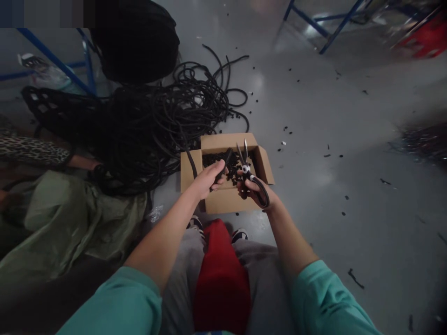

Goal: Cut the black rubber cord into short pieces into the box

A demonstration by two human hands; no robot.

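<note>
My left hand [210,179] is closed around a black cord [190,160], whose end sticks up past the thumb over the open cardboard box [226,201]. The cord runs back to a large tangled heap [164,111] at the left. In my right hand [256,190] are scissors [246,168] with dark handles, their blades parted and pointing away from me. The blades are just right of the cord end and do not touch it. Many small black pieces [232,173] lie inside the box, below both hands.
Another person's arm [82,162] reaches into the heap from the left. A black bag-like bundle [136,42] stands behind it, green sheeting [77,218] lies at left, and blue metal frames [323,32] stand farther back. Black scraps dot the grey floor [314,121].
</note>
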